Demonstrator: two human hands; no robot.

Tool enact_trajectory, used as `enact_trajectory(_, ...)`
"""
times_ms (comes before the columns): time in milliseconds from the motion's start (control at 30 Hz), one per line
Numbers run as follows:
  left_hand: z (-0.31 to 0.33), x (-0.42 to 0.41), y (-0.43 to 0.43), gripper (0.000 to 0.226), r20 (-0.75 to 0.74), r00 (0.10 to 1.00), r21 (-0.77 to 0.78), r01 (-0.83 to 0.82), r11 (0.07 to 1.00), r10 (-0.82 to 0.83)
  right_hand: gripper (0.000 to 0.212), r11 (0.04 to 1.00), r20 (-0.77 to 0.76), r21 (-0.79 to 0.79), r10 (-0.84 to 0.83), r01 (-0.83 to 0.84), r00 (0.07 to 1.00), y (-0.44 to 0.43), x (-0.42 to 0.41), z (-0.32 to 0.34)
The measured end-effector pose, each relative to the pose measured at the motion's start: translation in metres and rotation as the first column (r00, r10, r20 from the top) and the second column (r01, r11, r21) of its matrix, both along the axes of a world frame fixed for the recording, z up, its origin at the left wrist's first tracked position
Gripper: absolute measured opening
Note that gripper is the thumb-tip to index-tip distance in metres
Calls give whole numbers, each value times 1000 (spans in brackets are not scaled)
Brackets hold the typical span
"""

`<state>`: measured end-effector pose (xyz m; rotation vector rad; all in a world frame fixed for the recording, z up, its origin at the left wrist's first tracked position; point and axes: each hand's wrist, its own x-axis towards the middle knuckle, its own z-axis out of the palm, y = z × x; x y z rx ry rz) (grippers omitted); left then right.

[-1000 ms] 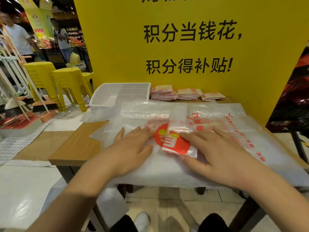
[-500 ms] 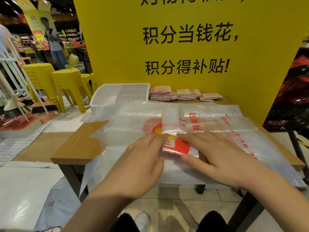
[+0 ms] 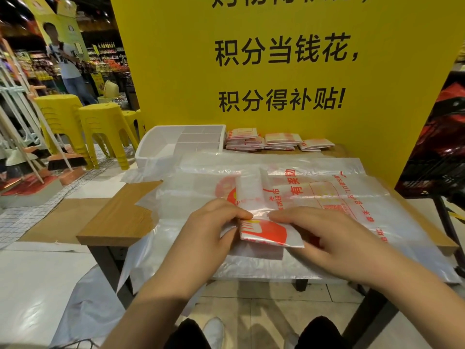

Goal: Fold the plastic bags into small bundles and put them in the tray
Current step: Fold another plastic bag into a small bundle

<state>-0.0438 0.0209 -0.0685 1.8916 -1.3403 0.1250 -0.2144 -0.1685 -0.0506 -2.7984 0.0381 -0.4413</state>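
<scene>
At 6 o'clock on the counter (image 3: 120, 222), both hands meet on the folded bag (image 3: 266, 231), which lies on top of the flat bag stack (image 3: 352, 197). The bag is already a narrow strip w/ its long axis running 6 to 12 o'clock. The red-logo end is nearest the body and looks raised off the stack.

The left hand (image 3: 214, 222) has its fingers curled and pinches the strip's left edge at the crease line. The right hand (image 3: 334, 238) has its fingers laid over the top from 3 o'clock, and its thumb seems to be under the near end, so it's clamped on the bag too. The fingertips of the two hands are nearly touching across the strip, so neither hand is clearly nearer.

Judgement: the next fold goes away from the body, near end over toward 12, to shorten the strip into a bundle.

The tray (image 3: 141, 152) sits at 11 o'clock, well apart from the hands, past the stack's far edge. It's white w/ dividers. No bundle shows in the compartments in view, and a loose bag edge partly hides the near-left one. The finished bundles (image 3: 281, 141) are in three low piles at 12 to 1 o'clock, on the counter just right of the tray, not in it.
</scene>
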Motion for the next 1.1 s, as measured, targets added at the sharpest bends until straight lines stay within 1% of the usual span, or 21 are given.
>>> enact_trajectory(167,2,1,0,33,5,1000,17,-10,1000,10,44,998,19,52,-22,21,1000,0,7,-2)
enact_trajectory(233,5,3,0,33,1,1000,52,25,998,-25,38,997,31,66,-39,36,999,-1,11,-1)
enact_trajectory(333,10,5,-1,27,9,998,151,53,987,-55,30,996,2,82,-47,47,999,-1,16,3)
enact_trajectory(433,12,9,-4,31,26,999,171,30,985,-35,18,988,8,145,-64,62,998,2,21,7)
enact_trajectory(567,12,13,-6,34,-17,1000,174,18,985,-15,24,979,-10,170,-112,112,994,2,29,7)
enact_trajectory(700,13,16,-8,28,-70,998,191,21,981,-8,20,961,-39,226,-156,161,987,0,37,9)
enact_trajectory(833,13,19,-16,14,-104,992,209,-45,977,68,19,912,-70,343,-215,226,974,-2,47,9)
enact_trajectory(933,13,16,-22,10,-139,983,180,-95,979,121,20,900,-85,339,-261,274,962,-3,54,10)
enact_trajectory(1000,13,12,-27,9,-146,978,155,-129,979,152,21,896,-94,306,-309,322,947,-1,60,10)
enact_trajectory(1033,12,10,-29,8,-143,974,139,-155,978,175,20,891,-99,290,-335,349,937,-1,64,9)
enact_trajectory(1067,12,6,-30,13,-138,969,119,-188,975,204,20,884,-105,280,-360,374,927,0,67,9)
enact_trajectory(1100,12,2,-32,24,-130,963,96,-223,970,235,24,875,-108,274,-383,398,917,1,70,8)
